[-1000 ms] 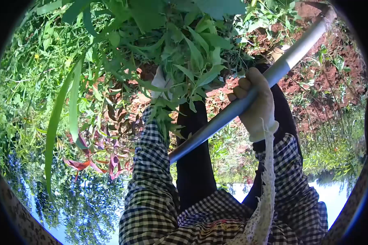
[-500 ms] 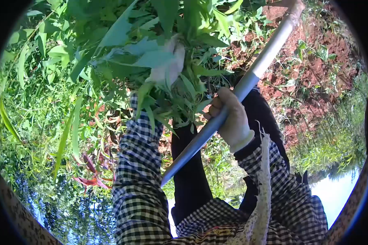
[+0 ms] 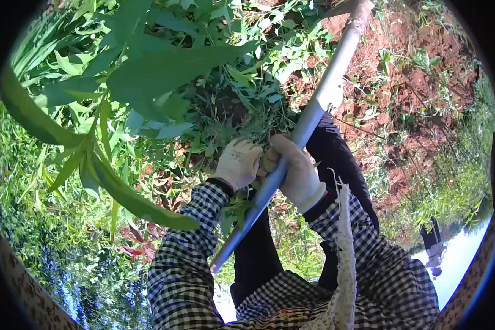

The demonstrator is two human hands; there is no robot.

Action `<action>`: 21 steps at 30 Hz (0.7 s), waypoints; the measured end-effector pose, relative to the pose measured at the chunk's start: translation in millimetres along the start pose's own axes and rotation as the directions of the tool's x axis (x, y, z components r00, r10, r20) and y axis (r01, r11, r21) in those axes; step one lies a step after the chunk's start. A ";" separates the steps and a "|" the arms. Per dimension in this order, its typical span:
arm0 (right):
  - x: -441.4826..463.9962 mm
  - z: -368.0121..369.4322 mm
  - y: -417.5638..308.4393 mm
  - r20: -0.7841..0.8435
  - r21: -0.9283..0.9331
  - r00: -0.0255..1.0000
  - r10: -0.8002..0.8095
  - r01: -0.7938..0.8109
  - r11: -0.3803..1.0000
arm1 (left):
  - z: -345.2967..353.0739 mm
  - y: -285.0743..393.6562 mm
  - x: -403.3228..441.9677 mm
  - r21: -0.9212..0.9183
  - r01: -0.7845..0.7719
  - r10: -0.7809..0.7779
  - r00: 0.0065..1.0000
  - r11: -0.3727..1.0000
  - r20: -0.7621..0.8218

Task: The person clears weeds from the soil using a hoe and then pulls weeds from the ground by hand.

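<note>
My right hand (image 3: 298, 175), in a pale glove, is wrapped round the grey handle of a hoe (image 3: 327, 91). The handle slants from beside my left forearm up to the top edge, where part of a dark blade shows. Just left of the handle is my left hand (image 3: 237, 164), also gloved, with its fingers curled and close to the right hand's fingers. What it holds, if anything, is hidden. A few green leaves (image 3: 236, 212) hang below it. Large green leaves (image 3: 170, 77) fill the upper left, nearer the camera.
Reddish soil (image 3: 407, 82) with scattered weeds lies at the right. Dense green growth (image 3: 49, 203) covers the left, with a red-leaved plant (image 3: 137, 245) near my left sleeve. A pale frayed strap (image 3: 344, 258) hangs before my body. Another person (image 3: 434, 253) stands far off at the right.
My left hand has come out from the foliage, down and towards the right hand. The leaves over it have shifted away left. The hoe has moved slightly left with my right hand.
</note>
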State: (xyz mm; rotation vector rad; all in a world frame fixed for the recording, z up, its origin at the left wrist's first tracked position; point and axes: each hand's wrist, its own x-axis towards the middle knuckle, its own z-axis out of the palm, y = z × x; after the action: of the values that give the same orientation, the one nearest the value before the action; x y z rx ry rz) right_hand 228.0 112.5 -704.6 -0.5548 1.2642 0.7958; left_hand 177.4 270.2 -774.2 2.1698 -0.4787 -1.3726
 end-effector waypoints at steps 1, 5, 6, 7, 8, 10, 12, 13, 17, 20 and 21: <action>5.8 -9.3 3.2 0.136 0.010 0.990 -0.040 0.039 0.999 | -2.9 0.2 -4.8 0.010 -0.021 0.023 0.981 1.000 -0.193; -2.6 2.8 -11.0 0.053 0.101 0.998 0.035 -0.040 0.994 | -58.2 9.5 -28.3 -0.178 0.221 -0.277 0.862 0.959 -0.425; -2.4 3.0 -13.6 0.062 0.103 0.998 0.022 -0.029 0.994 | -71.8 14.9 -41.2 -0.197 0.241 -0.307 0.832 0.950 -0.462; -1.5 1.9 -13.3 0.064 0.094 0.998 0.019 -0.025 0.995 | -80.0 20.4 -56.2 -0.217 0.256 -0.330 0.823 0.942 -0.462; -1.1 1.1 -13.1 0.065 0.084 0.998 0.015 -0.020 0.996 | -84.4 32.7 -74.8 -0.214 0.272 -0.341 0.833 0.938 -0.435; 0.1 -0.8 -16.0 0.074 0.031 0.997 -0.006 0.004 1.000 | -86.5 68.1 -118.1 -0.244 0.285 -0.362 0.850 0.927 -0.383; 0.0 -2.6 -20.9 0.143 0.061 0.988 0.050 -0.059 0.996 | -59.7 98.4 -163.1 -0.205 0.317 -0.371 0.865 0.926 -0.336; -2.7 -0.1 -25.0 0.163 0.101 0.987 0.001 -0.017 0.995 | -48.8 118.9 -182.5 -0.139 0.384 -0.408 0.852 0.913 -0.329; -7.3 -10.1 -37.9 0.120 0.109 0.992 0.027 -0.040 0.993 | -1.6 180.2 -260.3 -0.316 0.632 -0.695 0.701 0.708 -0.157; 0.2 -20.5 -31.1 0.149 0.082 0.988 0.034 -0.047 0.995 | 36.3 209.3 -309.6 -0.375 0.612 -0.697 0.701 0.696 -0.151; -0.2 -20.6 -29.5 0.128 0.072 0.991 0.033 -0.043 0.996 | 56.4 204.6 -325.0 -0.375 0.586 -0.680 0.705 0.719 -0.201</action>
State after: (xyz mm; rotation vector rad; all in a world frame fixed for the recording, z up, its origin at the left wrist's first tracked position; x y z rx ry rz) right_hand 238.4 78.6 -710.9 -0.4144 1.1852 0.7996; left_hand -14.9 271.4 -437.0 2.3368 0.6464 -1.2448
